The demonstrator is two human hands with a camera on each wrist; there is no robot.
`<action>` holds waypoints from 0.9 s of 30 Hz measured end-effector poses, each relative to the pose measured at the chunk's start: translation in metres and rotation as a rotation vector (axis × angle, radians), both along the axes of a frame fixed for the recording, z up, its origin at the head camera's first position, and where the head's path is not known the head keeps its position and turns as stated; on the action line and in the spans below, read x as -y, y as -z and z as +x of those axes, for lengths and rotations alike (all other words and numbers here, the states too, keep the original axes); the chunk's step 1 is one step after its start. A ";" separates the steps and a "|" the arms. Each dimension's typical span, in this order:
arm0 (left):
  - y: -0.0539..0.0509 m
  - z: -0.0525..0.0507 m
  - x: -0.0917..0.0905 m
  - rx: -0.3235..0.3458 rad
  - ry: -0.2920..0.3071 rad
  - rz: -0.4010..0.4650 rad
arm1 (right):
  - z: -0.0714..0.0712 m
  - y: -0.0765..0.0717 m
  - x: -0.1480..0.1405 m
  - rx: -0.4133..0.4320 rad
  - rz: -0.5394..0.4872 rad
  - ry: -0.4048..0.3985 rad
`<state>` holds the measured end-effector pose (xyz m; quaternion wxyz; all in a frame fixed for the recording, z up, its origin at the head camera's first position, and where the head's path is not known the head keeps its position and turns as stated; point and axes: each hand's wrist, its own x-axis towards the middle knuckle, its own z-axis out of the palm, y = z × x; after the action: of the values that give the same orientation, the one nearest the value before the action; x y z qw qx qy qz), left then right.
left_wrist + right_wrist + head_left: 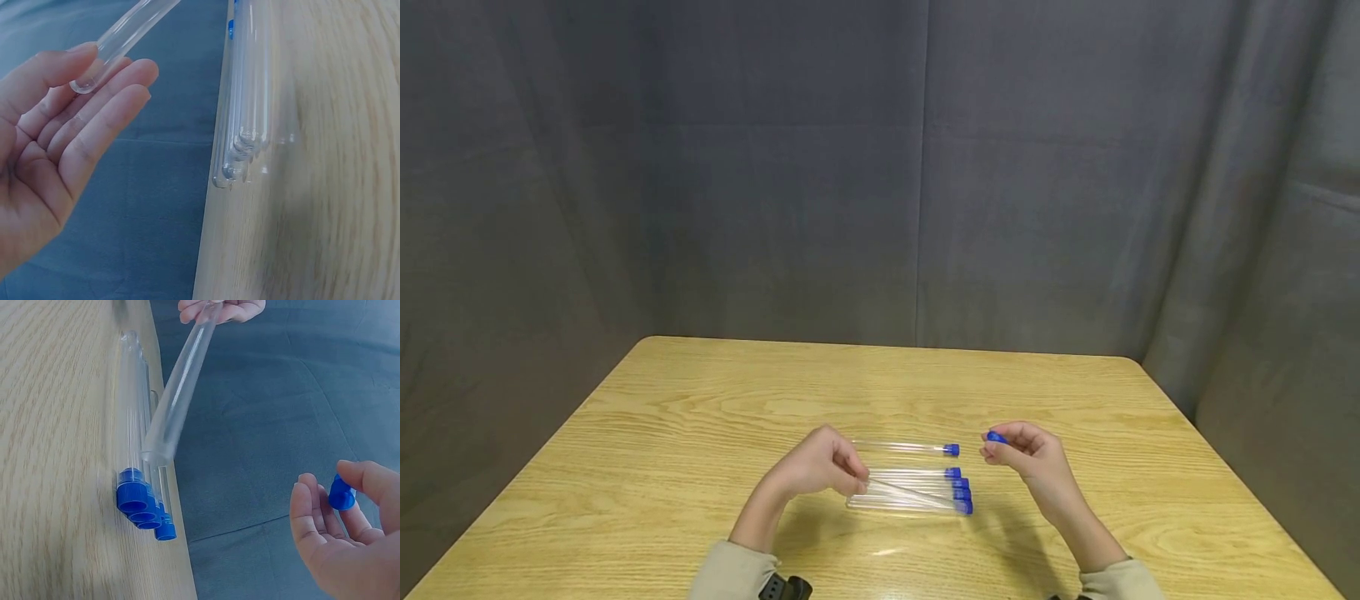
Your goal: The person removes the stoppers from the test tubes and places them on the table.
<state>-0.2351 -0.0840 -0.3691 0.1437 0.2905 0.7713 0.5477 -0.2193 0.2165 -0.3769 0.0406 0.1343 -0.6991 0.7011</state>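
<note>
My left hand (823,464) pinches an uncapped clear test tube (180,394) by its rounded closed end, between thumb and fingers. The tube slants over the capped tubes, and its open mouth points toward the right side. Off to the right, my right hand (1037,467) holds a small blue cap (340,494) between thumb and fingers, apart from the tube. Beneath the held tube, several clear test tubes (253,81) with blue caps (962,493) lie side by side on the table, caps to the right. One more capped tube (902,447) lies a little farther back.
The wooden table (715,392) has a light grain and stretches around the tubes on all sides. Grey curtain (790,183) hangs behind the table and along both sides. A black wrist strap (784,587) shows at the left sleeve.
</note>
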 end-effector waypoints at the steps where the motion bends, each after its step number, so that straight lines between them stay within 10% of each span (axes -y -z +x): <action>1: 0.000 0.000 0.000 -0.001 -0.002 -0.005 | 0.000 0.000 0.000 0.002 -0.001 0.000; 14: 0.006 0.000 -0.003 -0.047 -0.011 -0.074 | -0.002 0.002 0.000 0.013 -0.007 -0.001; 27: 0.012 0.006 -0.013 -0.261 -0.058 -0.375 | -0.001 0.002 0.000 0.020 -0.009 -0.018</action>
<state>-0.2288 -0.0707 -0.3816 0.0785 0.3049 0.8796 0.3566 -0.2200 0.2170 -0.3790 0.0279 0.1332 -0.6951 0.7059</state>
